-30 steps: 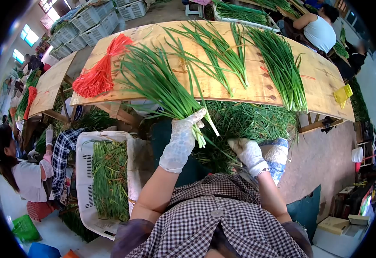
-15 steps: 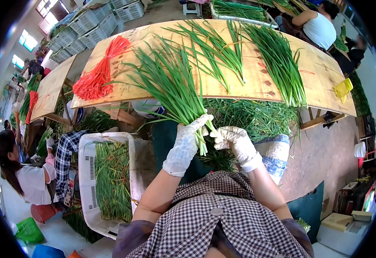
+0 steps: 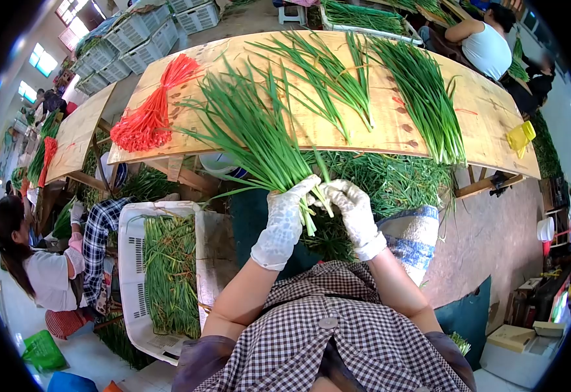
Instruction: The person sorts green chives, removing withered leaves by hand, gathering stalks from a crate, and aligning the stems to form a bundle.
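Note:
My left hand point(image 3: 282, 222), in a whitish glove, is wrapped round the lower part of a bunch of garlic chives point(image 3: 259, 130). The leaves fan up and left over the table edge, and the pale stem ends poke out below the fist. Close by on the right, my gloved right hand point(image 3: 351, 212) pinches a chive stalk point(image 3: 322, 166) at the side of the bunch. The fingertips of both hands nearly meet. On the wooden table point(image 3: 226, 59) lie a few loose chives point(image 3: 331, 72) and a thick bundle of chives point(image 3: 422, 98).
Red ties point(image 3: 151, 117) lie at the table's left, a yellow object point(image 3: 520, 137) at its right end. A white crate point(image 3: 200, 261) of chives stands left of my lap. Cut greens point(image 3: 390, 183) heap beneath the table. Co-workers sit at left point(image 3: 50, 268) and far right point(image 3: 485, 49).
My right hand has moved left to the stems and now pinches a stalk that stands apart from the bunch. The bunch stays in my left hand, nearly unmoved.

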{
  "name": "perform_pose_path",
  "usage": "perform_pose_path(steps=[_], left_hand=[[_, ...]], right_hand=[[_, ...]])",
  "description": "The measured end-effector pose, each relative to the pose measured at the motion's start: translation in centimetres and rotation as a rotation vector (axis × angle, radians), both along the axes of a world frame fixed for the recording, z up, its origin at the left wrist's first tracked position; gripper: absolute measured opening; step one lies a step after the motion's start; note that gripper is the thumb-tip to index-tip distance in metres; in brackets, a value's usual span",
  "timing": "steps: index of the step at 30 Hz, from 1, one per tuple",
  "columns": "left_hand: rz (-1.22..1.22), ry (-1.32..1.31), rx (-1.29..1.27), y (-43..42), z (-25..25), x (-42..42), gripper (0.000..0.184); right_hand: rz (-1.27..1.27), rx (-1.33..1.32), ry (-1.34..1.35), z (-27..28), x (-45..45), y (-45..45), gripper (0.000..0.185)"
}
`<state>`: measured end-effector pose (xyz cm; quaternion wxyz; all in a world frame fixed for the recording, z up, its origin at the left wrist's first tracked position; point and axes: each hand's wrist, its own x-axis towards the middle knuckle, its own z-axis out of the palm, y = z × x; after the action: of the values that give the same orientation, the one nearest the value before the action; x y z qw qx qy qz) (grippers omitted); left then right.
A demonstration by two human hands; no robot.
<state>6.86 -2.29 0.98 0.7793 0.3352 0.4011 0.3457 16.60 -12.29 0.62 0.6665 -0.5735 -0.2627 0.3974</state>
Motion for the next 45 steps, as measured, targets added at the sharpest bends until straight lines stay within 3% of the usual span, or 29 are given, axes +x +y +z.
perform_pose_path(steps=[2, 4, 5, 6, 7, 9, 10, 12, 14, 17, 19, 20, 22, 23, 24, 27, 30, 32, 34, 35, 36, 38, 40, 45], left_hand=[[0.039, 0.114, 0.005, 1.0, 0.4, -0.3, 0.023], [0.108, 0.026, 0.036, 1.2, 1.5, -0.5, 0.023], [0.091, -0.011, 0.112, 1.4, 2.0, -0.9, 0.023], [0.071, -0.049, 0.189, 1.6, 2.6, -1.4, 0.023], [0.062, -0.208, 0.345, 1.6, 4.5, -1.7, 0.024], [-0.012, -0.270, 0.281, 1.3, 8.9, -2.7, 0.026], [-0.004, -0.249, 0.196, 1.5, 9.6, -2.7, 0.025], [-0.096, -0.314, 0.079, 3.6, 6.6, -1.5, 0.017], [-0.139, -0.232, -0.034, 3.5, 4.8, 0.0, 0.015], [-0.082, -0.273, -0.100, 2.4, 3.5, 0.9, 0.014], [-0.071, -0.306, -0.103, 2.5, 3.1, 0.8, 0.015], [-0.054, -0.235, -0.075, 2.6, 3.0, 0.8, 0.015], [-0.036, -0.165, -0.047, 3.0, 2.7, 0.7, 0.014], [-0.038, -0.163, -0.060, 3.1, 2.5, 0.8, 0.015], [-0.041, -0.161, -0.076, 3.2, 2.1, 0.8, 0.016], [-0.007, -0.113, -0.111, 2.9, 0.9, 1.9, 0.020], [0.030, -0.152, -0.126, 3.1, 0.7, 3.0, 0.019], [-0.037, 0.019, -0.112, 3.5, 0.6, 2.9, 0.021], [-0.017, 0.007, -0.145, 3.2, 1.1, 2.8, 0.022], [0.019, 0.031, -0.151, 3.0, 1.4, 2.7, 0.020], [0.056, 0.055, -0.157, 2.8, 1.4, 2.6, 0.019], [0.054, 0.046, -0.136, 2.6, 0.9, 2.6, 0.021], [0.061, 0.037, -0.071, 1.8, 1.0, 2.7, 0.025], [-0.049, 0.168, -0.051, 1.7, 1.8, 1.7, 0.025]], right_hand=[[-0.075, 0.069, 0.018, -0.6, 0.0, -0.9, 0.013], [0.131, 0.109, -0.210, -2.5, 1.1, -2.5, 0.010], [0.298, -0.259, -0.563, -2.7, 1.9, -4.0, 0.015], [0.443, -0.575, -1.083, -5.5, 3.3, -5.0, 0.024], [0.436, -0.580, -1.083, -5.3, 3.5, -5.1, 0.024], [0.415, -1.065, -1.135, -4.0, 4.3, -4.8, 0.025], [0.182, -0.681, -1.130, -1.0, 4.4, -4.7, 0.028], [-0.199, -0.427, -0.935, 2.6, 4.2, -1.8, 0.030], [-0.445, -0.396, -1.337, 5.1, 4.9, 1.3, 0.032], [-0.412, -0.472, -1.426, 3.9, 7.1, 5.1, 0.034], [-0.340, -0.750, -1.515, 3.1, 7.8, 6.7, 0.034], [-0.340, -0.745, -1.519, 2.7, 8.3, 6.6, 0.034], [-0.073, -0.557, -0.943, 3.3, 8.5, 5.1, 0.030], [0.010, -0.373, -0.411, 3.3, 7.9, 4.2, 0.025], [0.081, -0.388, -0.216, 5.3, 6.6, 3.2, 0.021], [0.099, -0.246, 0.053, 3.5, 5.7, 1.5, 0.022], [0.240, -0.252, 0.123, 3.1, 5.1, 1.0, 0.029], [0.221, -0.259, 0.076, 1.3, 5.7, 1.4, 0.028], [-0.316, -0.173, -1.031, 2.0, 5.3, 2.0, 0.030], [-0.481, -0.381, -1.270, 3.7, 4.7, 1.8, 0.028], [-0.547, -0.308, -1.332, 4.2, 4.7, 1.8, 0.030], [-0.291, -0.293, -0.847, 5.6, 2.9, 1.5, 0.032], [-0.063, -0.228, -0.733, 3.7, 2.3, 1.8, 0.035], [-0.031, -0.231, -0.420, 2.2, 1.9, 2.0, 0.028]])
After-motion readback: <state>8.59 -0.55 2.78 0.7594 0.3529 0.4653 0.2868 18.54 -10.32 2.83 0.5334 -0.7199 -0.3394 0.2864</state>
